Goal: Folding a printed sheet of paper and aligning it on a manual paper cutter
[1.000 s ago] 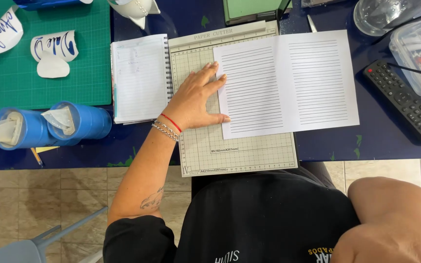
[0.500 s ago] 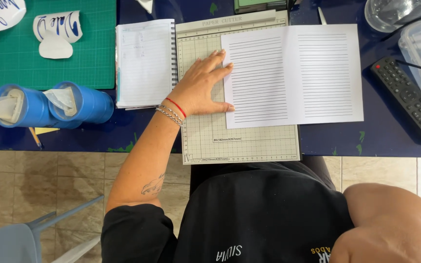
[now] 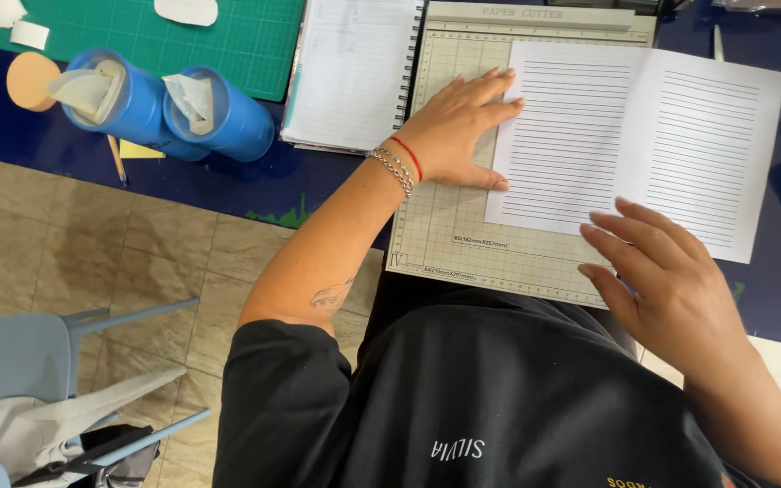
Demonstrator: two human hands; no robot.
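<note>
Where two hands (image 3: 458, 126) (image 3: 657, 271) rest: one sheet (image 3: 635, 145)

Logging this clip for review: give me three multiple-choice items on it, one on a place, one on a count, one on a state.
1. Where does the lined sheet lie?
A. on the green mat
B. on the gridded cutter board
C. on the floor

2. How many blue tubes lie on the table?
A. one
B. two
C. four

3. What is the left hand doing?
A. pressing flat at the sheet's left edge
B. gripping a pen
C. resting on the chair

Answers: 1 B, the sheet overlaps the board's grid. 2 B, two lie side by side below the green mat. 3 A, its fingers are spread flat over the sheet's edge; the right hand is at the sheet's lower edge.
</note>
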